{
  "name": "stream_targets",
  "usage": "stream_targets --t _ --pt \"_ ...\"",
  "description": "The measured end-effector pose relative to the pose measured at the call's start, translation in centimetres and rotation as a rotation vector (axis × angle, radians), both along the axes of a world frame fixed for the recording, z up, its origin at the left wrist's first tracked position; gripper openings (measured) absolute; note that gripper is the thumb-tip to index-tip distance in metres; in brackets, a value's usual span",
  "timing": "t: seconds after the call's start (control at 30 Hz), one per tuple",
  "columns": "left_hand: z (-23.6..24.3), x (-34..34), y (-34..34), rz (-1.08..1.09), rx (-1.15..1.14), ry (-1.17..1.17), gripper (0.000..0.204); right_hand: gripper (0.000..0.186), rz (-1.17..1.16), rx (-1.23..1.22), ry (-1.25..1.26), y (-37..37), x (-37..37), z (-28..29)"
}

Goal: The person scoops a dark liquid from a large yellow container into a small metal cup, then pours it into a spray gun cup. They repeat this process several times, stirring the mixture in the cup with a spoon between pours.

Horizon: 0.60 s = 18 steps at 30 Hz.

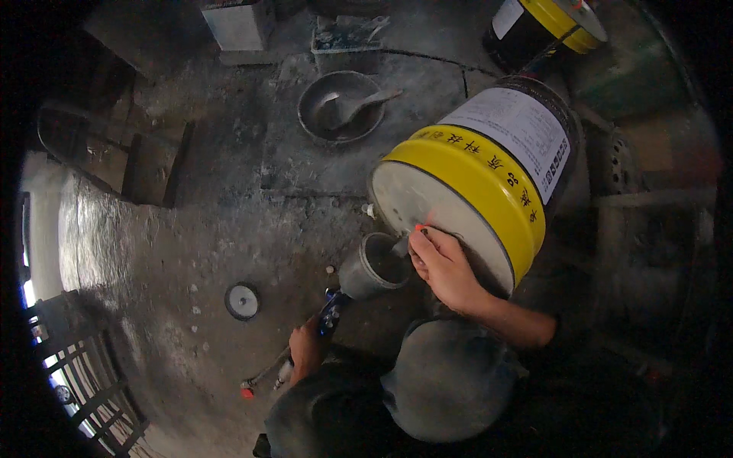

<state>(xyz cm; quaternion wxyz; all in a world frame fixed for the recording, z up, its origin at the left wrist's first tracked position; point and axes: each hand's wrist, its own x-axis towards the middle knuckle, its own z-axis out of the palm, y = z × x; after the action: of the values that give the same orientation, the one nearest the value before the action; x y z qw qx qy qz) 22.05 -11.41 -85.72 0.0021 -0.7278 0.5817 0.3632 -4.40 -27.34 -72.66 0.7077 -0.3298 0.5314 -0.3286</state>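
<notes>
A large black drum [561,99] with a yellow band [489,175] lies tilted on its side, its pale round end facing me. My right hand [443,267] is closed in front of that end, beside a short grey spout [401,246]; a small red bit shows at the fingertips, and what they grip is hidden. Just under the spout is the open mouth of a grey cup [363,271]. It is joined to a dark blue-and-metal spray gun [330,314], and my left hand [305,347] is wrapped round the gun's lower part.
On the floor to the left lies a round lid [242,301]. Farther off sits a dark basin [313,114] with a scoop [366,105] in it, near a tray [347,38]. Another yellow-topped drum [546,27] stands far right. A hose with a red fitting [247,392] lies near my left arm.
</notes>
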Motion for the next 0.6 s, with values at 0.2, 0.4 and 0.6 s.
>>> stream_targets --t 0.2,0.4,0.6 --pt "0.1 -0.5 0.2 0.037 0.036 0.006 0.025 0.028 0.023 -0.022 0.033 -0.2 -0.1 -0.2" --pt "1.0 -1.0 -0.4 0.088 0.108 0.018 0.026 0.028 0.034 -0.025 0.058 -0.3 0.2 -0.6" --pt "0.1 -1.0 0.1 0.097 0.094 0.018 0.027 0.027 0.008 -0.002 0.051 -0.3 0.2 -0.4"
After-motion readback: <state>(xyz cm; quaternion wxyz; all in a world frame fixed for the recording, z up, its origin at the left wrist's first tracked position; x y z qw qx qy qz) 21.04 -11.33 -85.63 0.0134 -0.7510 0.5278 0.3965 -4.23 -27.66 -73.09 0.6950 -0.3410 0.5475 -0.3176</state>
